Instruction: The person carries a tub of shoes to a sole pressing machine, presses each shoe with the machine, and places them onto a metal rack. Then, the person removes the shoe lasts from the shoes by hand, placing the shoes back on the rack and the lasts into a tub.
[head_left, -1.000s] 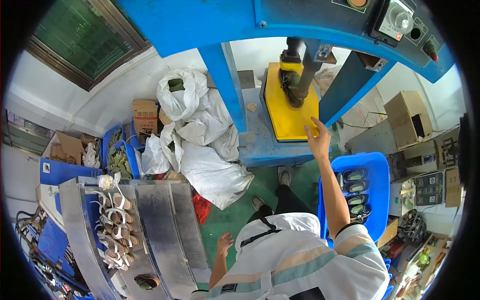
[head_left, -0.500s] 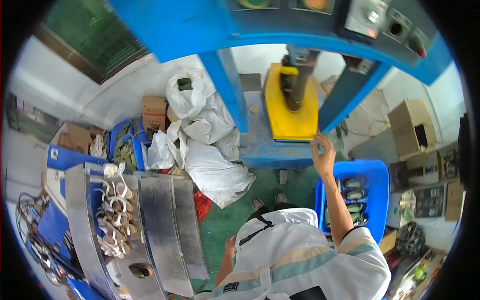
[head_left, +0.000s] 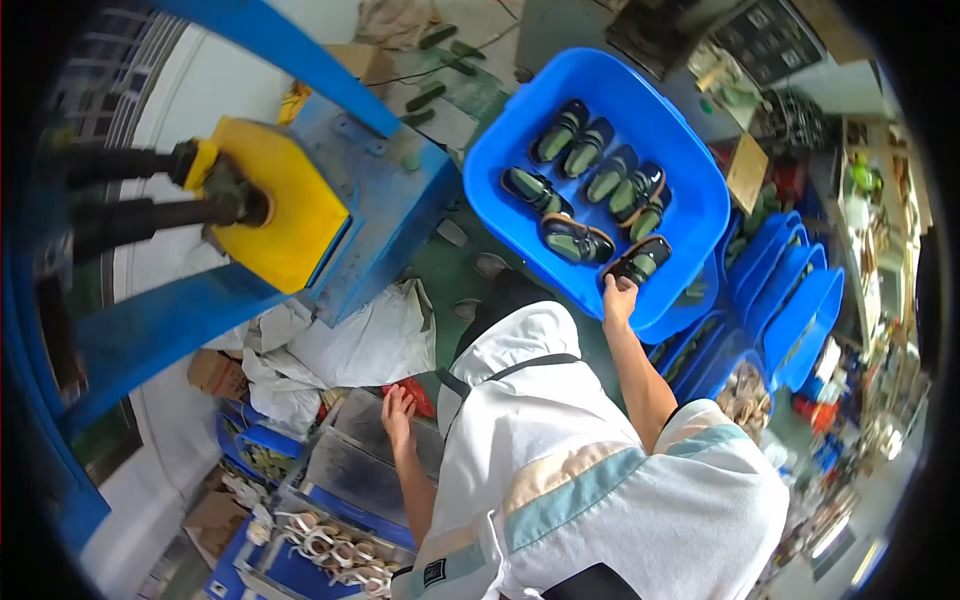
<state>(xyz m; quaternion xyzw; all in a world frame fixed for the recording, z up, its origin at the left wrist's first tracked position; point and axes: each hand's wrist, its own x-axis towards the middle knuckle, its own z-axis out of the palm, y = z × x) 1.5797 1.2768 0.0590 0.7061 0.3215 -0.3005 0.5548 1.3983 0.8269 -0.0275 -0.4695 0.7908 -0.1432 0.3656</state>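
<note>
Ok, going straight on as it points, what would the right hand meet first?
The right hand would meet the nearest dark shoe in the blue tub first; it appears to be touching that shoe, though whether it grips is unclear.

shoe [head_left: 640, 260]: black, green inside | tub [head_left: 692, 185]: blue | plate [head_left: 290, 205]: yellow | shirt [head_left: 560, 430]: white, teal-peach stripes

White top [head_left: 690, 500], teal-and-peach stripes [head_left: 580, 492], dark trousers [head_left: 508, 296]
</note>
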